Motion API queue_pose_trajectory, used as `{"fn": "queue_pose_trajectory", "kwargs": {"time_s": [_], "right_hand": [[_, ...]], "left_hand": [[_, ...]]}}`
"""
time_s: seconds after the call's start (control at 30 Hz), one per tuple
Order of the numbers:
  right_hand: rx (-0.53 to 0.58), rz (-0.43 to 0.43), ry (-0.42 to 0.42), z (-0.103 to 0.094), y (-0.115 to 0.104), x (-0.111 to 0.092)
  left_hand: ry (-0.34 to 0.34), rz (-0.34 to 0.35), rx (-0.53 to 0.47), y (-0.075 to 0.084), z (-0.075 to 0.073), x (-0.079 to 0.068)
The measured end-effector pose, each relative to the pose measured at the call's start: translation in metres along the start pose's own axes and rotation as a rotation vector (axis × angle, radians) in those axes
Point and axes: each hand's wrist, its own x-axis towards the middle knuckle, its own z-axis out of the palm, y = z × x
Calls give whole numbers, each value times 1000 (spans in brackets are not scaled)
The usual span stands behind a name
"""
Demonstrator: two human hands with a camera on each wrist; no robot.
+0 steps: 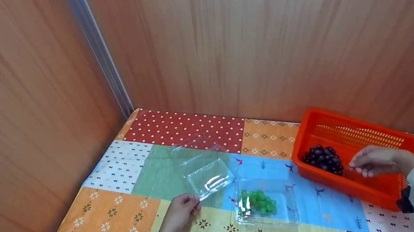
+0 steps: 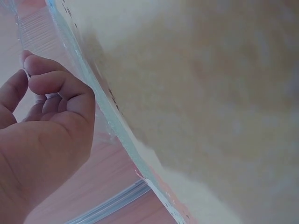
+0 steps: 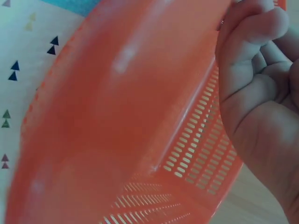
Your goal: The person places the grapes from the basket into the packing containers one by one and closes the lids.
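In the head view my left hand (image 1: 182, 211) pinches the edge of a clear plastic lid (image 1: 206, 176), which stands raised from its clamshell box. The left wrist view shows the thumb and forefinger of the left hand (image 2: 56, 100) at the clear plastic edge. Green grapes (image 1: 260, 203) lie in the left part of the clear plastic box (image 1: 286, 203). On the right, my right hand (image 1: 380, 161) hovers over an orange basket (image 1: 358, 125), fingers loosely bent, with nothing visible in them. Just left of its fingertips, a bunch of dark purple grapes (image 1: 323, 160) lies in the basket.
A patchwork-print cloth (image 1: 124, 220) covers the table. Wood-grain panels (image 1: 240, 36) rise behind and at both sides, joined by a metal corner strip (image 1: 99, 54). The basket's far side stands close to the back panel.
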Motion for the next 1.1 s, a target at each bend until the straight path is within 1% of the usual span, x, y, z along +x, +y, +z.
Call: {"fn": "queue_pose_trajectory", "kwargs": {"time_s": [0.07, 0.17, 0.2, 0.27, 0.33, 0.43, 0.53, 0.6, 0.63, 0.7, 0.8, 0.87, 0.93, 1.0, 1.1], "right_hand": [[62, -26, -9, -7, -2, -2], [179, -57, -51, -19, -3, -5], [222, -60, -72, -22, -2, -6], [296, -49, -115, -27, 1, -8], [350, -21, -160, -30, 6, -9], [367, 23, -221, -30, 15, -7], [360, 88, -271, -30, 21, -4], [328, 114, -284, -32, 20, -1], [319, 141, -284, -33, 19, 0], [276, 171, -287, -35, 15, 4], [205, 223, -282, -37, 9, 11], [166, 269, -272, -36, 8, 17], [127, 312, -242, -35, 7, 20], [91, 363, -198, -33, 6, 22], [31, 421, -132, -28, 5, 25]], "left_hand": [[2, 15, -2, 1, 1, -1], [9, 30, 12, 0, 1, -2], [7, 25, 8, 0, 2, -2], [1, 3, -14, 0, 3, 0], [-9, -25, -43, -2, 5, 1], [-30, -62, -104, -4, 10, 2], [-40, -65, -139, -5, 14, 1], [-38, -52, -140, -5, 15, 1], [-33, -51, -142, -4, 14, 1], [-22, -12, -93, -3, 12, 2], [-1, 21, -26, -1, 8, 1], [13, 44, 24, 0, 5, 0], [19, 34, 19, 2, 3, -1], [15, 27, -12, 2, 2, -2], [8, -8, -82, 2, 3, -5]]}}
